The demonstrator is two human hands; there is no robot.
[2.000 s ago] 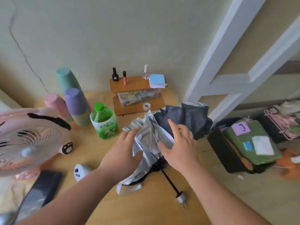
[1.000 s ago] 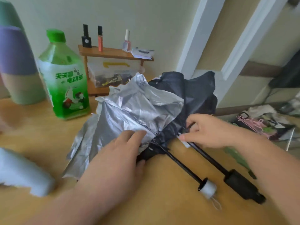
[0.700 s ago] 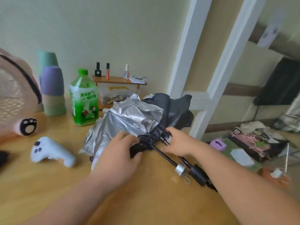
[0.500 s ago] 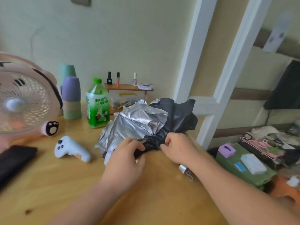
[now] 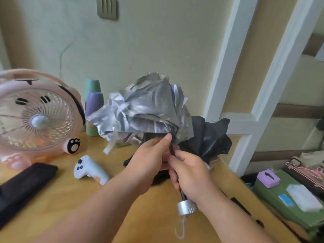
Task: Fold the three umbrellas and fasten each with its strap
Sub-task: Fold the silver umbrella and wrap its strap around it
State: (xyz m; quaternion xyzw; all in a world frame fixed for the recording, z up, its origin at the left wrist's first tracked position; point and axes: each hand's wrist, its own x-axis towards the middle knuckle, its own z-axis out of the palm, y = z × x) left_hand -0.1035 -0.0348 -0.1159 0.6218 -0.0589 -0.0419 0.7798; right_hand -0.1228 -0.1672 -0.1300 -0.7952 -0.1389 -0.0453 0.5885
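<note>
Wooden tabletop [image 5: 52, 199] now lies below the lifted silver umbrella [image 5: 149, 109]; right hand [image 5: 191, 174] wraps its shaft, left hand [image 5: 149, 160] pinches the canopy's base. No writing reads clearly.

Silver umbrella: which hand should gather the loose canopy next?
Left, probably. The left hand pinches just under the silver canopy, touching the fabric. The right hand is wrapped round the handle, steadying it.

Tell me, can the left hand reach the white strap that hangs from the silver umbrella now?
Probably yes. The left hand is pinching the silver umbrella canopy, and the white strap dangles freely just to its left with nothing between; it must release first.
</note>
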